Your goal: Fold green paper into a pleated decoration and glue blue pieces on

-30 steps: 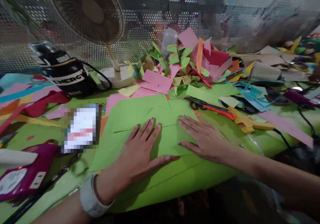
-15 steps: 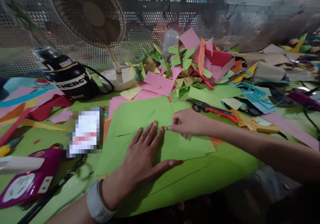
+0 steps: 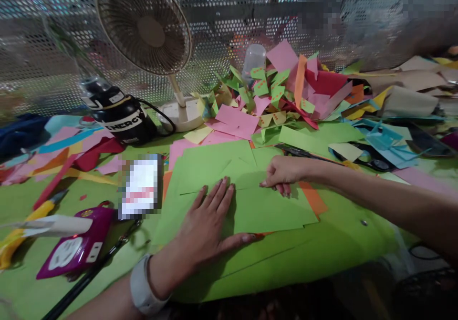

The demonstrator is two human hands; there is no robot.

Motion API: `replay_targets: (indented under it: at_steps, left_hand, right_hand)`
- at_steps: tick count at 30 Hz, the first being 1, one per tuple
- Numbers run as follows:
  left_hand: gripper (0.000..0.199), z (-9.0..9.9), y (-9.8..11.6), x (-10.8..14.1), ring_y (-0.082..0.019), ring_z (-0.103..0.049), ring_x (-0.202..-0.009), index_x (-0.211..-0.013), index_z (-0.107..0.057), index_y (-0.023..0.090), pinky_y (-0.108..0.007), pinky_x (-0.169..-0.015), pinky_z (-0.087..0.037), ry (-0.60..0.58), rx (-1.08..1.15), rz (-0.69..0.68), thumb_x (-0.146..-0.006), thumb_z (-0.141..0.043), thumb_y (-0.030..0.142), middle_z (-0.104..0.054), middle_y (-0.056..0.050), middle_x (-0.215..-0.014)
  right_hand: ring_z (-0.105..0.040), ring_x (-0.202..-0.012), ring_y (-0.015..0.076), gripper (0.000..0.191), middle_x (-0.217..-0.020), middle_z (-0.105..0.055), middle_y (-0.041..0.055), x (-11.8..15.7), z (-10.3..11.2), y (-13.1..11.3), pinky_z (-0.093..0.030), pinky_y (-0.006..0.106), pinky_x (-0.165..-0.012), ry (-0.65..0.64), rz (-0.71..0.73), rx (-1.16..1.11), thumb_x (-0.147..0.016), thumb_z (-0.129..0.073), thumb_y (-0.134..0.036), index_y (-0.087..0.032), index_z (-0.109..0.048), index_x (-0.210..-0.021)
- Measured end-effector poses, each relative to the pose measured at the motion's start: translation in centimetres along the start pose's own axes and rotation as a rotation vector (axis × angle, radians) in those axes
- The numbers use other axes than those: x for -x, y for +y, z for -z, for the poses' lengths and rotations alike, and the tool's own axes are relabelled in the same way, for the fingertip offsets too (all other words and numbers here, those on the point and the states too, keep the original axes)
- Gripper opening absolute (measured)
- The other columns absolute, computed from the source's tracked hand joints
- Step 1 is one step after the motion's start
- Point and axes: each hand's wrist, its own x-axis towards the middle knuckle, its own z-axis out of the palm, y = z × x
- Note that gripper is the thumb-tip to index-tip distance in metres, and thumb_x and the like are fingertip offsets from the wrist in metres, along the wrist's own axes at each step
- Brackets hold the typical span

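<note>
Green paper sheets (image 3: 272, 215) beneath both hands, already overlapped, edges seemingly left to square. Left hand (image 3: 205, 229) flat, fingers slightly spread; right hand (image 3: 281, 174) curled narrow on the sheets, apparently around nothing. Beyond left hand, black bottle (image 3: 125, 122), contents hidden; farther, between hands, clear cup (image 3: 255, 56), contents unclear.

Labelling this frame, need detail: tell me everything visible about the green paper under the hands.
The green paper is a stack of matte, light-green sheets, straight-edged and slightly misaligned. It lies mostly flat on the green tabletop, near its front edge. One sheet edge runs across the stack, with short lines beyond it, creases or cuts. The left hand rests spread on it; the right hand, curled, touches it near that edge. Orange paper shows past its right side. Sheet count can't be told.
</note>
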Motion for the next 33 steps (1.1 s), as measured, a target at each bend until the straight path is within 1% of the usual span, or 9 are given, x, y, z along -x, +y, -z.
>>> replay_targets:
  at_steps: [3,7,11,15,19,23,25,29,33]
  left_hand:
    - [0.101,0.1,-1.1,1.3,-0.033,-0.023,-0.146,-0.155,-0.016,0.008,-0.053,-0.117,-0.021,-0.004,-0.016,0.002,-0.086,-0.031,0.08,-0.021,-0.02,-0.158]
    - [0.098,0.2,-2.4,2.6,-0.033,-0.025,-0.145,-0.156,-0.007,0.012,-0.054,-0.116,-0.022,-0.019,-0.065,0.03,-0.087,-0.032,0.077,-0.02,-0.018,-0.158]
    - [0.098,0.3,-2.5,2.8,-0.033,-0.023,-0.146,-0.156,-0.011,0.01,-0.054,-0.116,-0.021,-0.054,-0.071,0.045,-0.087,-0.031,0.077,-0.018,-0.018,-0.159]
    - [0.1,0.6,-1.8,2.6,-0.033,-0.019,-0.147,-0.155,-0.015,0.008,-0.053,-0.117,-0.019,-0.079,-0.071,0.076,-0.086,-0.026,0.08,-0.017,-0.018,-0.159]
    - [0.101,1.1,-1.4,2.5,-0.033,-0.02,-0.147,-0.155,-0.015,0.007,-0.053,-0.117,-0.018,-0.083,-0.056,0.093,-0.086,-0.025,0.081,-0.017,-0.019,-0.158]
    - [0.099,1.0,-1.4,2.5,-0.033,-0.022,-0.146,-0.154,-0.018,0.008,-0.054,-0.116,-0.018,-0.057,-0.043,0.08,-0.086,-0.028,0.08,-0.02,-0.02,-0.158]
    - [0.098,0.9,-1.6,2.6,-0.033,-0.024,-0.146,-0.154,-0.02,0.008,-0.054,-0.117,-0.018,-0.049,-0.041,0.085,-0.087,-0.028,0.079,-0.022,-0.019,-0.158]
    - [0.1,1.2,-2.3,3.6,-0.034,-0.028,-0.144,-0.151,-0.028,0.005,-0.055,-0.116,-0.018,-0.066,-0.043,0.15,-0.086,-0.027,0.08,-0.029,-0.021,-0.156]
    - [0.094,3.4,-3.4,3.6,-0.036,-0.042,-0.136,-0.141,-0.044,0.006,-0.052,-0.108,-0.034,-0.04,-0.019,0.254,-0.087,-0.023,0.079,-0.045,-0.022,-0.148]
  right_hand:
    - [-0.056,-0.039,0.0094,0.048,-0.043,-0.06,-0.0027,1.1,0.7,1.3,-0.043,0.022,-0.046,0.043,-0.019,0.008,-0.069,-0.08,-0.05,-0.018,-0.05,-0.05]
    - [-0.054,-0.038,0.0086,0.044,-0.041,-0.058,-0.0019,2.4,1.3,2.6,-0.034,0.021,-0.043,0.106,-0.044,0.018,-0.071,-0.079,-0.047,-0.017,-0.053,-0.051]
    - [-0.054,-0.04,0.0089,0.044,-0.042,-0.058,-0.0012,3.6,2.0,3.3,-0.028,0.022,-0.041,0.145,-0.051,0.013,-0.071,-0.078,-0.046,-0.018,-0.051,-0.05]
    - [-0.052,-0.039,0.0074,0.042,-0.045,-0.059,-0.0031,3.9,2.6,1.9,-0.035,0.022,-0.043,0.213,0.057,-0.08,-0.071,-0.077,-0.047,-0.019,-0.051,-0.053]
    - [-0.056,-0.039,0.0085,0.041,-0.047,-0.061,-0.0028,1.8,0.9,-1.2,-0.037,0.022,-0.045,0.079,0.156,-0.026,-0.071,-0.077,-0.051,-0.018,-0.055,-0.058]
    - [-0.059,-0.041,0.0101,0.048,-0.045,-0.062,-0.0013,-1.0,-1.4,-3.3,-0.041,0.022,-0.047,-0.021,0.072,0.061,-0.073,-0.074,-0.055,-0.018,-0.053,-0.053]
    - [-0.058,-0.04,0.0106,0.05,-0.043,-0.061,-0.0012,-1.7,-1.9,-3.4,-0.045,0.024,-0.051,-0.043,0.047,0.07,-0.073,-0.074,-0.056,-0.018,-0.051,-0.051]
    - [-0.058,-0.038,0.0106,0.05,-0.042,-0.061,-0.0019,-2.0,-1.8,-3.0,-0.048,0.025,-0.052,-0.046,0.041,0.036,-0.073,-0.075,-0.056,-0.019,-0.05,-0.052]
    - [-0.059,-0.04,0.0102,0.052,-0.043,-0.062,-0.0017,-1.9,-1.7,-2.8,-0.047,0.023,-0.05,-0.055,0.046,0.007,-0.072,-0.075,-0.058,-0.018,-0.049,-0.051]
